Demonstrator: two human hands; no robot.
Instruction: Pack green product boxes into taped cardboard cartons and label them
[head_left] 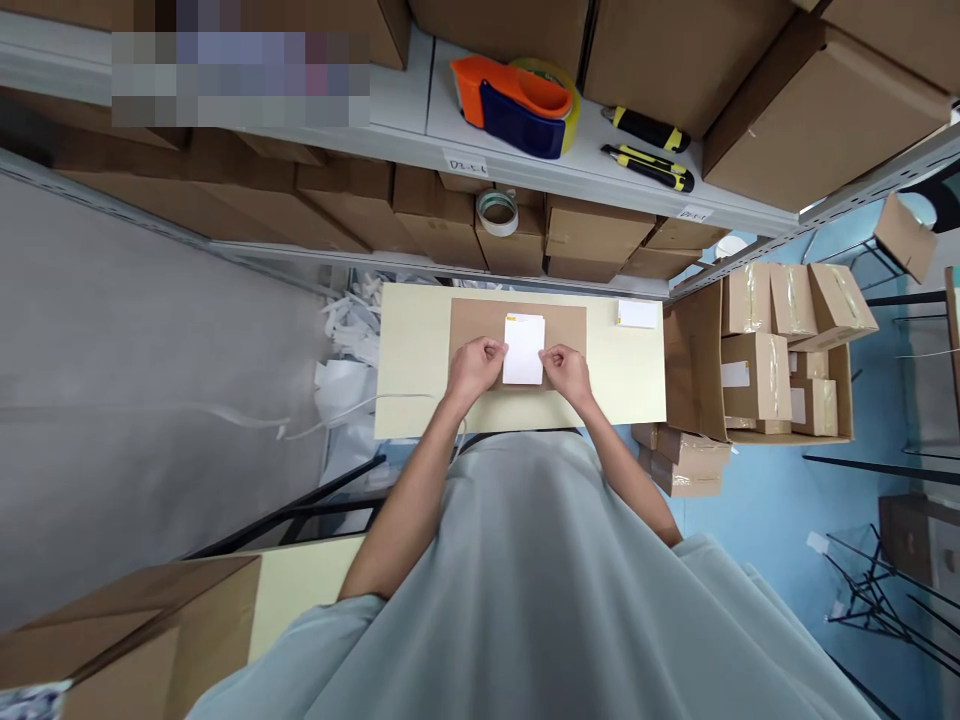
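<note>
A small stack of white cards, with a yellow-orange mark at its top left corner, lies over a flat brown cardboard sheet on the pale yellow table. My left hand pinches the left edge of the stack with thumb and fingers. At the opposite edge, my right hand is closed in a similar pinch. Whether the stack rests on the cardboard or is slightly lifted, I cannot tell. Another small white stack sits near the table's far right corner.
Above the table, a shelf carries an orange and blue tape dispenser and two utility knives. A tape roll hangs in front of cardboard boxes. To the right stands a large open carton with several taped boxes.
</note>
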